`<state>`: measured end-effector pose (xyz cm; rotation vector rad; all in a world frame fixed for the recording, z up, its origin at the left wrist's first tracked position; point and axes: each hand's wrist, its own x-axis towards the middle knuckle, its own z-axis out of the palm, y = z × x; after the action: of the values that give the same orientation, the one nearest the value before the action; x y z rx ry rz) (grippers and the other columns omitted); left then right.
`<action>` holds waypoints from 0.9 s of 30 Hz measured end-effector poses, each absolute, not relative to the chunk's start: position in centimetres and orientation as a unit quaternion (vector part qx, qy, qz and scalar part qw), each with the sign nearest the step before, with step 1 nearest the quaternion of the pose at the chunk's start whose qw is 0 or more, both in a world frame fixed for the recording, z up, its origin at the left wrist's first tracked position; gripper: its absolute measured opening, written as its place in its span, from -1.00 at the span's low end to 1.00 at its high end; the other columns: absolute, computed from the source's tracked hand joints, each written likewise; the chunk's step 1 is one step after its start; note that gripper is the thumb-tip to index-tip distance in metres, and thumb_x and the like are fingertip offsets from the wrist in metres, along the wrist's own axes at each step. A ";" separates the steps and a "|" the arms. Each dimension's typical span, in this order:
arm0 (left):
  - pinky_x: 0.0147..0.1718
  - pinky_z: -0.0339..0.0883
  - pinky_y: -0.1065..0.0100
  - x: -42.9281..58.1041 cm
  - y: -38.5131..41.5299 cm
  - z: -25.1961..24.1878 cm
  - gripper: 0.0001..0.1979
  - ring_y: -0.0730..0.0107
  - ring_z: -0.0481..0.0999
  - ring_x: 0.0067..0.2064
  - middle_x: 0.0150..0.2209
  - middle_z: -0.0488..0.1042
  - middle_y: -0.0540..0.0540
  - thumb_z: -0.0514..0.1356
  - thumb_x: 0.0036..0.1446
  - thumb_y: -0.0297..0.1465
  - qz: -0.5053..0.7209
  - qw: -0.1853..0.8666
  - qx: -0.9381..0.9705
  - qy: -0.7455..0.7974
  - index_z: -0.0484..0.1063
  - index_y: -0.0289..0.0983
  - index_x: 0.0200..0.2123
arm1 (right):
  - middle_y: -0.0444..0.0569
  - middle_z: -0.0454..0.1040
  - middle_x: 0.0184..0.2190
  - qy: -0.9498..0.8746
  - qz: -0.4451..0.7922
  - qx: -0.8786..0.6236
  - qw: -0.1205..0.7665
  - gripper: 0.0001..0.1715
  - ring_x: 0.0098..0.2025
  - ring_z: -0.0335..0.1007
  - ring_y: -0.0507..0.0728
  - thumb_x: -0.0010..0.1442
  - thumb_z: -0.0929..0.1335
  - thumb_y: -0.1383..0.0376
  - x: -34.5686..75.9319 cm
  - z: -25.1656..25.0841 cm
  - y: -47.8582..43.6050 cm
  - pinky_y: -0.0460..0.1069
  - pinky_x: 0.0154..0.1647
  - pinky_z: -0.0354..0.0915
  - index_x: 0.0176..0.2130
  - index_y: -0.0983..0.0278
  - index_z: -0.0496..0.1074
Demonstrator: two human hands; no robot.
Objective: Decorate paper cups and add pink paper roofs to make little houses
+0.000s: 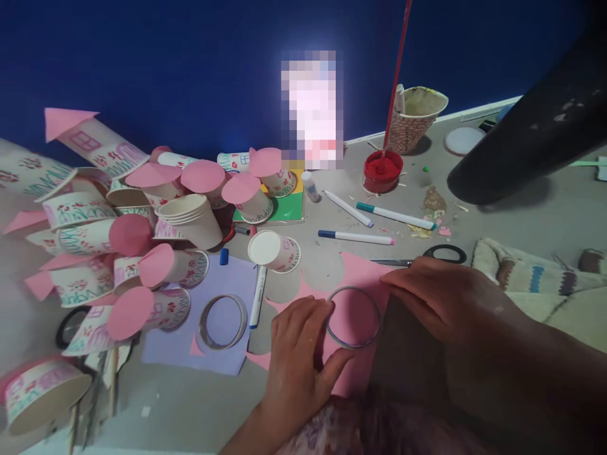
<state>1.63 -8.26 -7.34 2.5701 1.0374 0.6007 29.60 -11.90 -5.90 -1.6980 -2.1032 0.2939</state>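
A sheet of pink paper (351, 373) lies before me, with several round holes cut along its left side. On it sits a thin round ring (353, 346). My left hand (296, 344) has its fingers bent at the ring's left side and its thumb near the lower rim, holding it against the paper. At the sheet's upper right edge, my right hand (420, 294) has its fingertips closed on the pink paper. Scissors (443, 254) lie just beyond that hand, partly hidden by it. A tape roll (222, 321) rests on purple paper (190, 354) to the left.
Decorated paper cups (164, 309) with pink tops crowd the left. Stacked cups (190, 218), markers (355, 237) and a glue bottle (310, 187) stand or lie beyond my hands. A red paint pot (382, 172) is farther back. A dark pole (516, 139) and cloth (535, 284) are at right.
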 end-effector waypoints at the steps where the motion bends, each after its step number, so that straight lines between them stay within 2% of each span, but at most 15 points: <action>1: 0.13 0.33 0.08 1.7 -8.2 -7.3 -0.48 0.03 0.49 0.14 0.08 0.55 -0.25 0.26 0.35 -0.14 0.207 0.154 0.896 0.362 0.33 -0.24 0.26 | -0.07 0.59 -0.45 -0.759 0.099 -0.608 0.213 -0.71 -0.42 0.49 0.13 0.40 0.29 0.33 29.6 -5.9 -11.8 0.00 -0.43 0.22 -0.24 0.18 0.60; 5: 0.14 0.29 0.09 1.8 -8.1 -7.2 -0.47 0.02 0.46 0.15 0.09 0.55 -0.25 0.27 0.34 -0.16 0.200 0.163 0.896 0.360 0.33 -0.26 0.27 | -0.08 0.57 -0.49 -0.764 0.088 -0.600 0.220 -0.71 -0.42 0.49 0.12 0.41 0.28 0.35 29.5 -5.7 -11.6 -0.01 -0.42 0.23 -0.20 0.21 0.60; 10: 0.16 0.26 0.08 1.9 -7.9 -7.1 -0.47 0.01 0.46 0.14 0.10 0.56 -0.25 0.30 0.32 -0.19 0.196 0.163 0.899 0.357 0.35 -0.26 0.26 | -0.09 0.61 -0.44 -0.762 0.097 -0.602 0.218 -0.71 -0.40 0.48 0.11 0.39 0.28 0.38 29.4 -5.5 -11.8 -0.01 -0.39 0.23 -0.26 0.19 0.59; 16: 0.11 0.27 0.08 2.2 -7.6 -7.1 -0.45 0.01 0.48 0.10 0.06 0.58 -0.23 0.33 0.29 -0.15 0.187 0.154 0.900 0.362 0.34 -0.23 0.25 | -0.06 0.60 -0.42 -0.760 0.120 -0.605 0.205 -0.73 -0.36 0.46 0.12 0.37 0.29 0.37 29.6 -5.6 -12.0 -0.01 -0.36 0.18 -0.24 0.19 0.59; 27: 0.09 0.28 0.07 2.4 -7.2 -7.3 -0.42 -0.02 0.49 0.08 0.02 0.56 -0.28 0.30 0.29 -0.09 0.200 0.132 0.906 0.350 0.33 -0.31 0.22 | -0.04 0.49 -0.44 -0.738 0.170 -0.639 0.136 -0.73 -0.35 0.40 0.11 0.39 0.30 0.34 29.4 -4.4 -11.5 -0.02 -0.35 0.07 -0.17 0.23 0.62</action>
<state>2.38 -7.21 -7.26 2.6281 1.0146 0.5799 29.40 -11.53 -4.43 -1.8510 -2.1373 0.4911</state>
